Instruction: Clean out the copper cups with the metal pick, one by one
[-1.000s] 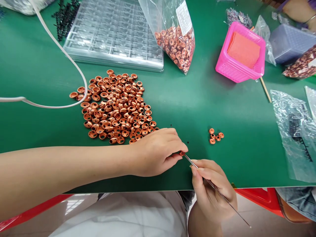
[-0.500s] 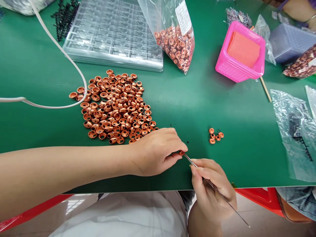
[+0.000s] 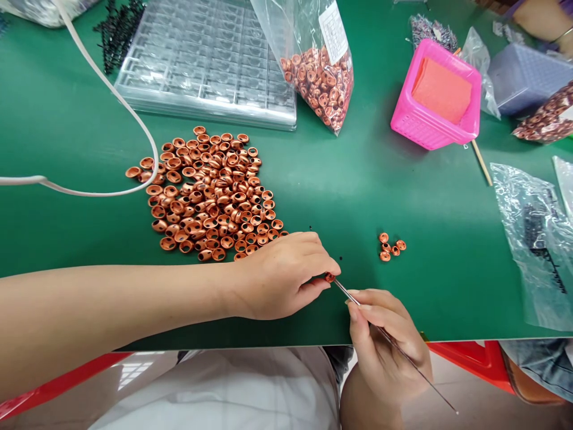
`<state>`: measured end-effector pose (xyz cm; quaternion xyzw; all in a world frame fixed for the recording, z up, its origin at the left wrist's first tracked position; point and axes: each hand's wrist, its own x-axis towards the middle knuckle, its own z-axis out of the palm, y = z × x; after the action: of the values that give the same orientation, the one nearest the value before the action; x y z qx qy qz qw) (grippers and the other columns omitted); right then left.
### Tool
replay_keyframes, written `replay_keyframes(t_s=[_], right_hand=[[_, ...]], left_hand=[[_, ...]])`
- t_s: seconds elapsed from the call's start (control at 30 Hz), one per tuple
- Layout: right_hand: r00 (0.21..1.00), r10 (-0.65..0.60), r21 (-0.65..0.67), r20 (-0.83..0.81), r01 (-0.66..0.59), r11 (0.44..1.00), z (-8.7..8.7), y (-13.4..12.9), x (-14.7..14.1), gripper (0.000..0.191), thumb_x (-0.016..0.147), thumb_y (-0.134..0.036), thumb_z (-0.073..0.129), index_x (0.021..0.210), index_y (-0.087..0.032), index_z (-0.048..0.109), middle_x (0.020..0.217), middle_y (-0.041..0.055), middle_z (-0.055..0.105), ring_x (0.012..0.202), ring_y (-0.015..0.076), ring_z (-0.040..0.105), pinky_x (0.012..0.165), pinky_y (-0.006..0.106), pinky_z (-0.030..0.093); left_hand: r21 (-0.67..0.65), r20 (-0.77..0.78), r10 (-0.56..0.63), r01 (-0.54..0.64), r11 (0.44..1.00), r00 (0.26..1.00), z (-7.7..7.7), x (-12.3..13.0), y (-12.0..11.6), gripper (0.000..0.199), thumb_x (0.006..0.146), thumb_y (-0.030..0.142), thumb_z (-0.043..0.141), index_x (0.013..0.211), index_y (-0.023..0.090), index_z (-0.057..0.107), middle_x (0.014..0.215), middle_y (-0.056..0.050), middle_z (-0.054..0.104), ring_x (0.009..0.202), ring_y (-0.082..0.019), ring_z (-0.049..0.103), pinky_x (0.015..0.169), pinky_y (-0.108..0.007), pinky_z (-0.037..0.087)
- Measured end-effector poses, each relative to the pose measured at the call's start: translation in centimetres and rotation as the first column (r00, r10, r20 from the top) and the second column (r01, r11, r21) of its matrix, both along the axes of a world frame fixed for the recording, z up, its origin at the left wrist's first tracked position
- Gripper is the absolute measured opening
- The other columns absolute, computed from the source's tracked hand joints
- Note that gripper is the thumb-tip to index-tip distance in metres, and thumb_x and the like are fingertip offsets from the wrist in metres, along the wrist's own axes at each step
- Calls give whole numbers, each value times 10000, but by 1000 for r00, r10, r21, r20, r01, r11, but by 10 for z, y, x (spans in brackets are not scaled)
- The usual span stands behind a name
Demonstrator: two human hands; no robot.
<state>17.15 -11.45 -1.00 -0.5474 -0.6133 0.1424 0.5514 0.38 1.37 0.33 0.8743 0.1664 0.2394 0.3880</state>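
Between thumb and fingertips, my left hand (image 3: 293, 272) pinches one small copper-coloured cup-shaped piece (image 3: 330, 277). My right hand (image 3: 389, 340) grips a thin metal rod (image 3: 416, 369) like a pen, and the rod's tip meets the held piece; whether it goes inside I cannot tell. A big pile of the same copper-coloured pieces (image 3: 210, 197), each with holes, spreads on the green table (image 3: 322, 185) behind my left hand. Beyond my right hand lies a small group of several such pieces (image 3: 390, 247).
Stacked clear plastic trays (image 3: 206, 65) and a bag of copper pieces (image 3: 320, 83) stand at the back. A white cable (image 3: 111, 92) crosses the left side. To the right are a pink basket (image 3: 436, 95), a grey basket (image 3: 530, 77) and a plastic bag (image 3: 532, 239). Another person's arm (image 3: 544, 21) shows top right.
My right hand and the rod have shifted very slightly to the right and down. The left hand keeps its place with the copper-coloured piece.
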Motion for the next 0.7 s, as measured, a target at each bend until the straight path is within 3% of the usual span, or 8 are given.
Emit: replay_keyframes(t_s=[0.37,0.7], right_hand=[[998,-55,-34,2,55,998,-3,-1,-3,356,762,33,608,1001,-228,638,934,33,699,827,168,691,647,318,590],[1000,-17,-38,-6,17,999,-2,0,-1,368,743,62,622,999,-201,639,938,37,707,836,170,690,649,322,587]], left_hand=[[10,-5,0,0,1000,1000,-2,-1,0,125,887,108,544,973,149,624,851,-43,672,809,-169,558,758,-303,453],[56,-29,-22,24,998,999,-4,-3,0,149,912,90,519,1014,146,612,895,-61,668,854,-184,560,770,-316,458]])
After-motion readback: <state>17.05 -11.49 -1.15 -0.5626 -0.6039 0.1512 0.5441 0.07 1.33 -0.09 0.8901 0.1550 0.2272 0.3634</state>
